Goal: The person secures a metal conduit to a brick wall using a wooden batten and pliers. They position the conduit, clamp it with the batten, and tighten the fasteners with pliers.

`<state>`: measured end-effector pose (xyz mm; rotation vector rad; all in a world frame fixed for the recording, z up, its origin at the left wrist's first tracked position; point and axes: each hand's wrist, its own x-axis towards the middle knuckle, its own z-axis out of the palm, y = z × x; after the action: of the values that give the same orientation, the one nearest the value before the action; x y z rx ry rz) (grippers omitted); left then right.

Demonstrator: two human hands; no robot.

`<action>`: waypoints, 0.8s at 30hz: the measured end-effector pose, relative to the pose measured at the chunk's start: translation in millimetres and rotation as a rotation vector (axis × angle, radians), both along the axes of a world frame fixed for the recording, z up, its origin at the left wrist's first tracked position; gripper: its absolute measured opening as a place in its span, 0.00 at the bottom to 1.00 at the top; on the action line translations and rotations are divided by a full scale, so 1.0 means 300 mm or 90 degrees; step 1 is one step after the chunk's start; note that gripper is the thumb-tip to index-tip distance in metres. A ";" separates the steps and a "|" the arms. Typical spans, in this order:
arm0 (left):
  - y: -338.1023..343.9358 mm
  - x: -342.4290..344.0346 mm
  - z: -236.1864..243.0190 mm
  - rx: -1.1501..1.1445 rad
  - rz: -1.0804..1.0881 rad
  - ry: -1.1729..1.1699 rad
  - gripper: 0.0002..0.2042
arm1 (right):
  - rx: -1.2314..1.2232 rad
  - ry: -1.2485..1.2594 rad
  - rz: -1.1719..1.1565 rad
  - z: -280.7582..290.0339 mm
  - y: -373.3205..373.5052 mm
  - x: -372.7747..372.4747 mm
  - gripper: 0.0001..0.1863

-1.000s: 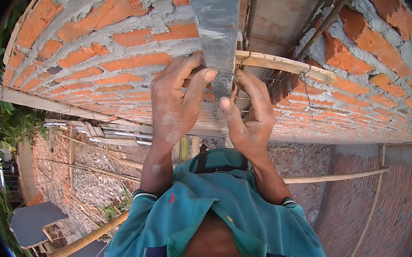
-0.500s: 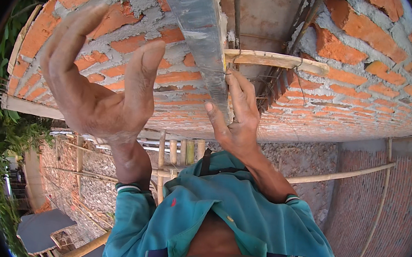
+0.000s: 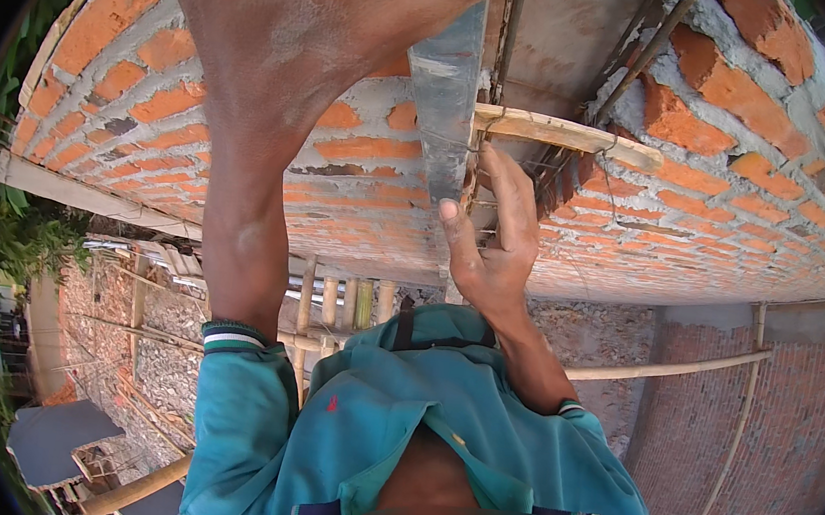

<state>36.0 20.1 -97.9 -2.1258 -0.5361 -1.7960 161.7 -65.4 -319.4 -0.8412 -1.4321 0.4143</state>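
My left hand (image 3: pixel 307 15) is raised large at the upper left, its back toward the view. Its fingers run past the top edge, so what they do is hidden. Behind it a long grey metal-faced board (image 3: pixel 445 110) stands along the brickwork. My right hand (image 3: pixel 500 237) is at the board's right edge, its thumb and fingers stretched apart. Its fingertips reach up just under a short wooden strip (image 3: pixel 567 131), close to a thin wire tied round the strip's left end; whether they touch the wire I cannot tell.
Brick walls (image 3: pixel 373 151) with grey mortar flank the board, with steel bars (image 3: pixel 645 56) in the gap at right. Bamboo poles (image 3: pixel 673 363) run behind me. Rubble ground, dark sheets (image 3: pixel 61 442) and green plants lie at the left.
My left hand has gone up and forward from beside the board, its fingers leaving the view. My right hand has shifted slightly right and its thumb has come off the board's face.
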 end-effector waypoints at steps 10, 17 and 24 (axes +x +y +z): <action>-0.054 0.010 0.017 -0.052 0.047 -0.054 0.14 | 0.008 0.057 -0.015 -0.006 0.014 -0.008 0.31; -0.092 0.015 0.023 0.032 0.178 -0.025 0.14 | -0.013 0.153 0.003 -0.015 0.005 0.009 0.21; -0.090 -0.026 0.032 -0.058 0.095 0.003 0.14 | 0.126 0.649 0.376 0.011 0.068 0.025 0.19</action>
<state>28.4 -6.8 -88.2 -2.0873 -0.7669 -1.7152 169.3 -44.9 -316.1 0.0380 -0.6955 0.9611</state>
